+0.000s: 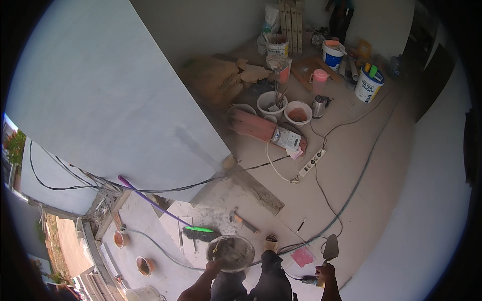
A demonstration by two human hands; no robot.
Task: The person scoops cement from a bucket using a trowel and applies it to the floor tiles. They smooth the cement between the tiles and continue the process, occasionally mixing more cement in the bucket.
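My left hand (215, 267) grips the rim of a round bucket (249, 249) with grey mortar (231, 252) inside, just in front of my legs. My right hand (326, 273), out to the right, is closed round the handle of a trowel (330, 247), its blade pointing up and away from me. Close to that hand a dark tool with a cord (309, 279) is partly hidden, its kind unclear. A pink cloth-like piece (302, 257) lies on the floor between my foot and the trowel.
A green-headed broom (200, 229) with a purple handle and a hammer (245, 222) lie beyond the bucket. Cables, a hose (362, 173) and a power strip (312, 163) cross the floor. Farther off stand several buckets (369, 90), a pink jug (319, 82) and a person (341, 20).
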